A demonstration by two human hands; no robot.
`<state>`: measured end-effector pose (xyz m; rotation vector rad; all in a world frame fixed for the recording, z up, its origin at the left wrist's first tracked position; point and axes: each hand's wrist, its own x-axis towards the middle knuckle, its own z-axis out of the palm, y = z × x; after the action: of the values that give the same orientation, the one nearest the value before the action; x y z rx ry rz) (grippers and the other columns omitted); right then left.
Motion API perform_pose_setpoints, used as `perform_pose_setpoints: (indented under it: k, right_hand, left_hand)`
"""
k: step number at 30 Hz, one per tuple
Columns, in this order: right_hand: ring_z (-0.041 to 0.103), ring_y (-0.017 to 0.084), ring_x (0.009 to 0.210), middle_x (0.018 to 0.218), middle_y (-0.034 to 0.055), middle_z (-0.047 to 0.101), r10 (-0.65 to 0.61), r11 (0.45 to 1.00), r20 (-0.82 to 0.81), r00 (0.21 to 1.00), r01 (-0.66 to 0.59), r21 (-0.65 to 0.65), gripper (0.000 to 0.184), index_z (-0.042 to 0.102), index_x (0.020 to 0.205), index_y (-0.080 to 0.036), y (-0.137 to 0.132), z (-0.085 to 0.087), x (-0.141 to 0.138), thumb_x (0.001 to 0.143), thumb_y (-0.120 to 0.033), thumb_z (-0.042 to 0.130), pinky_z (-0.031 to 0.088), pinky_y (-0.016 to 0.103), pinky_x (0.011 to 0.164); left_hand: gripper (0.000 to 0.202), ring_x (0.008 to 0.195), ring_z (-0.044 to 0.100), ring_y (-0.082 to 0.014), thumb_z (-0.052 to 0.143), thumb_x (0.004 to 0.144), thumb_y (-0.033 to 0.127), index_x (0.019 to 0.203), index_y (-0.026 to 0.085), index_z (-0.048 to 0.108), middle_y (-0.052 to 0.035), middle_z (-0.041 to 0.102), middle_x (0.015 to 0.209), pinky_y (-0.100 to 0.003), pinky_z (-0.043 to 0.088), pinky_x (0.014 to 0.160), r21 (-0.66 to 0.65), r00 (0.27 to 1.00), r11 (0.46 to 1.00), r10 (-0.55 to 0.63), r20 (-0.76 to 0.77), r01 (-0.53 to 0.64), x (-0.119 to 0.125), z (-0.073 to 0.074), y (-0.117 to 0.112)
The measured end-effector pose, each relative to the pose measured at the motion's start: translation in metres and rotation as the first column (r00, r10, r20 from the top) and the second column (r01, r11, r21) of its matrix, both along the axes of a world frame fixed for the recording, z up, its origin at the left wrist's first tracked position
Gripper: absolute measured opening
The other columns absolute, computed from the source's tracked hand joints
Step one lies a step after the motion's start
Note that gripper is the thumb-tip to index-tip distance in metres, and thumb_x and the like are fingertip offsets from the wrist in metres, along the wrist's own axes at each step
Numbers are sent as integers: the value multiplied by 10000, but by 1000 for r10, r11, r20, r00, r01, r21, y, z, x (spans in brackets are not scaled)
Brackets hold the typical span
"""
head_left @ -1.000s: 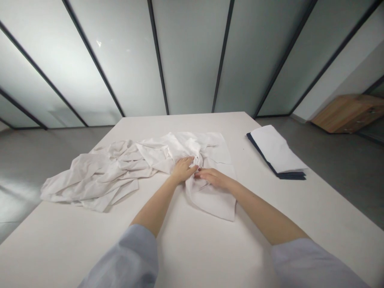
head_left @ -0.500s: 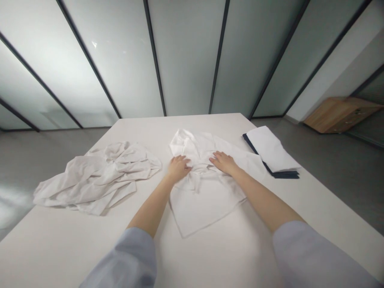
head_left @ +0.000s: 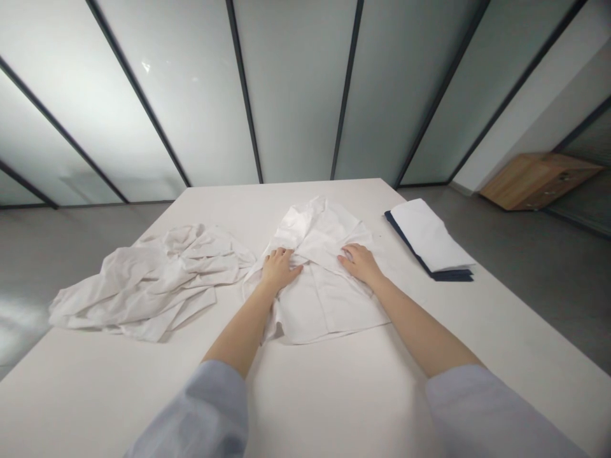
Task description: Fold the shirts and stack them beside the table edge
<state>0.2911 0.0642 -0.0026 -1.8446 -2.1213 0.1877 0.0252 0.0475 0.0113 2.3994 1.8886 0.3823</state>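
Note:
A rumpled white cloth (head_left: 329,299) lies in the middle of the table, with creases across its centre and a roughly straight edge toward me. My left hand (head_left: 278,267) rests on its left part, fingers stretched forward and thumb apart. On the right part lies my right hand (head_left: 360,262), its fingers slightly bent and spread on the fabric. Neither hand visibly grips a fold. The far end of the cloth is bunched beyond my hands.
To the left, a crumpled heap of white cloth (head_left: 157,280) reaches the table's left edge. Folded white cloth (head_left: 429,235) lies over folded dark navy cloth (head_left: 453,276) at the right. Behind the white table (head_left: 214,203) stand frosted glass panels; a wooden cabinet (head_left: 534,181) is farther right.
The cloth under my hands has turned and spread: its pointed near corner is gone, a straighter edge faces me, and its far part reaches farther. My left hand shifted slightly left; its fingers now point forward.

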Motion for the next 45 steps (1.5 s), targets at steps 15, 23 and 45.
perform_pose_setpoints:
  k: [15,23,45]
  right_hand:
    - [647,286,1057,1144,135,703,-260,950,92,961,272,-154,555,648,1209,-191,-12,26,4,975,-518,265,460,367,850]
    - [661,282,1010,1085,110,723,-332,923,165,929,356,-148,420,721,1094,-249,-12,36,7,882,-478,439,482,353,772]
    - [639,217,997,1056,59,727,187,761,-787,588,-593,-263,345,691,1031,-170,-31,44,-38,805,-384,544,475,324,876]
  left_hand:
    - [412,1256,527,-273,393,915,264,1277,232,585,-87,564,1386,-448,398,1041,-53,967,965,256,0,-256,-40,1,18]
    - [424,1214,577,-231,476,894,344,1276,195,587,-91,625,1316,-334,424,1015,-181,976,963,212,55,-199,-67,3,28]
    - [591,1285,461,-268,622,835,399,1381,230,473,-111,451,1446,-379,402,1056,-35,941,941,-337,24,338,11,3,-9]
